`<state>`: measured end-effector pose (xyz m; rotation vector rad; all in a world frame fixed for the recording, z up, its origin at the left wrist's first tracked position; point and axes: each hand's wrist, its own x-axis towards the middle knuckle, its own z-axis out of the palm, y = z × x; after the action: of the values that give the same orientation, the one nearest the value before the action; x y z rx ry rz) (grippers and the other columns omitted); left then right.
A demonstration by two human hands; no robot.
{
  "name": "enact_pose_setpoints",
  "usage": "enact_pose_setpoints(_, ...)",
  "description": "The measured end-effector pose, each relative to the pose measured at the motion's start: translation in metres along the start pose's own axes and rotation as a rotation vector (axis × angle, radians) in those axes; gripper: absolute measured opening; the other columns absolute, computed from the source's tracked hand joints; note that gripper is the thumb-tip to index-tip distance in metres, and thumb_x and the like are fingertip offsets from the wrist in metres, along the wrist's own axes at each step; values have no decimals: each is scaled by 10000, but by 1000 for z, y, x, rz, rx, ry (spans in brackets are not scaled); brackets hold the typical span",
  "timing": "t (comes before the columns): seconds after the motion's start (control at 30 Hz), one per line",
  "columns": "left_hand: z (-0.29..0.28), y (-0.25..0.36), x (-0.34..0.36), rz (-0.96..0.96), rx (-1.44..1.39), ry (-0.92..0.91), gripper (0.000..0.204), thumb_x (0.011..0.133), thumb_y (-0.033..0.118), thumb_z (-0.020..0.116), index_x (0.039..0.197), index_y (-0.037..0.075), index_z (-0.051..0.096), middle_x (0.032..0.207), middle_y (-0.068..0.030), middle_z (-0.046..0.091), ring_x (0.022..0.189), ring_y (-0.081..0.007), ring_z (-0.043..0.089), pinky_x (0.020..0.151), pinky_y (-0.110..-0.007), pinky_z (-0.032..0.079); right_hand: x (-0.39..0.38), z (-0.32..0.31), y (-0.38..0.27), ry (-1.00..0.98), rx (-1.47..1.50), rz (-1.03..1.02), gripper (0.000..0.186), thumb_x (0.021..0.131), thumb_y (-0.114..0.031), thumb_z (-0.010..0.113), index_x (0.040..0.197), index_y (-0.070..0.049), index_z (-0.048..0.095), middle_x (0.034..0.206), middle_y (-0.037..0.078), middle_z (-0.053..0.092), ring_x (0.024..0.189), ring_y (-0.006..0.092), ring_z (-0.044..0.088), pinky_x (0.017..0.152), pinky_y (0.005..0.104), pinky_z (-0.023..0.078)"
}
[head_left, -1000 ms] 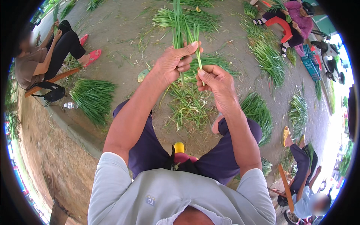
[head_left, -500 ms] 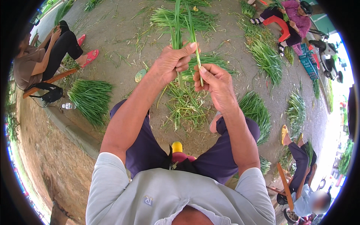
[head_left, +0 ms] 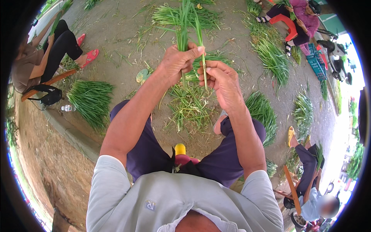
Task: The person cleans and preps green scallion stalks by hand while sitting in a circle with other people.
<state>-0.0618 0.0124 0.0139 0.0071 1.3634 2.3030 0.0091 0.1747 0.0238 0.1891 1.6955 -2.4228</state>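
Observation:
My left hand [head_left: 179,60] is closed round a small bunch of long green chives [head_left: 183,31], their leaves pointing away and their cut ends showing below the fist. Between its thumb and forefinger it also pinches a single chive stalk [head_left: 199,33] that leans out to the right. On the pale lower end of that stalk, the thumb and fingers of my right hand [head_left: 222,79] are pressed together. Below both hands, between my feet, lies a heap of loose yellowish-green trimmings [head_left: 191,108].
Piles of chives lie on the ground ahead [head_left: 185,18], by my right knee [head_left: 261,116] and at left [head_left: 91,102]. A water bottle [head_left: 68,108] is beside the kerb [head_left: 73,133]. Three seated people are around me; a teal crate [head_left: 317,63] stands far right.
My right hand has shifted slightly on the stalk, which now stands more upright. At left, the seated person has raised a bunch of chives with arms stretched farther away.

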Motion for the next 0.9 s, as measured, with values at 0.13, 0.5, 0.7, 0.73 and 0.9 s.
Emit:
enact_pose_setpoints(0.13, -5, 1, 3, 17, -20, -13, 221, 830, 207, 808, 813, 94, 619, 602, 70, 509, 416, -22, 329, 388, -211, 226, -1, 2, -1, 16, -6, 2, 242, 951, -168, 598, 1053, 44, 655, 920, 96, 684, 773, 144, 637, 705, 300, 552)
enact_pose_setpoints(0.5, -1, -2, 0, 48, 41, 28, 223, 824, 196, 816, 810, 97, 616, 585, 76, 488, 409, -28, 341, 385, -215, 231, 0, 2, 2, 15, 0, -14, 240, 938, -130, 605, 1072, 63, 656, 928, 106, 686, 750, 144, 634, 703, 289, 553)
enact_pose_setpoints(0.7, -1, 0, 1, 78, 35, 56, 231, 812, 188, 825, 824, 97, 614, 578, 75, 486, 406, -30, 351, 382, -222, 229, 1, 5, 1, 43, 38, 0, 244, 929, -124, 601, 1077, 59, 665, 927, 103, 693, 749, 141, 640, 687, 279, 526)
enact_pose_setpoints(0.73, 0, 0, 0, 81, 46, 63, 233, 809, 186, 828, 824, 97, 614, 576, 75, 486, 404, -31, 351, 382, -223, 227, 1, 3, 2, 41, 14, 8, 247, 934, -128, 606, 1087, 59, 659, 934, 107, 690, 774, 155, 645, 712, 298, 536)
enact_pose_setpoints(0.9, 4, 2, -5, 95, 80, 75, 237, 800, 176, 834, 826, 97, 613, 564, 74, 487, 396, -35, 348, 381, -225, 220, 3, 1, 5, 44, -34, -5, 255, 911, -121, 610, 1087, 53, 672, 908, 86, 702, 752, 135, 643, 644, 240, 474)
